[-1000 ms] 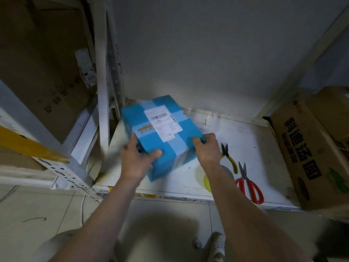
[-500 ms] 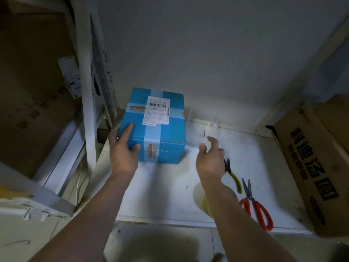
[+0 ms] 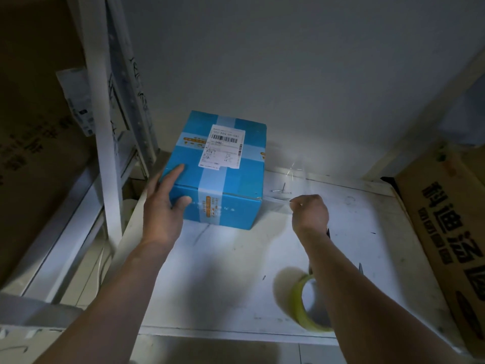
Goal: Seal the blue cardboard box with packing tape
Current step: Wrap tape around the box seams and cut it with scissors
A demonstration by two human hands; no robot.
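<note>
The blue cardboard box (image 3: 231,177) stands at the back left of the white shelf (image 3: 236,271), with a white shipping label and pale tape bands across its top. My left hand (image 3: 165,203) lies flat against the box's near left corner, fingers on top and thumb on the front face. My right hand (image 3: 309,214) is to the right of the box, fingers pinched on a clear strip of tape (image 3: 275,202) that stretches to the box's right front edge. A yellowish roll of packing tape (image 3: 307,303) lies on the shelf beneath my right forearm.
A brown cardboard carton (image 3: 451,232) with black characters stands at the shelf's right edge. White metal rack uprights (image 3: 105,127) rise left of the box. Two small nails (image 3: 282,190) lie behind my right hand. A grey wall closes the back.
The box has been set down and squared at the shelf's back left. My right hand left the box, moved right and closed on a clear tape strip. The camera has come nearer.
</note>
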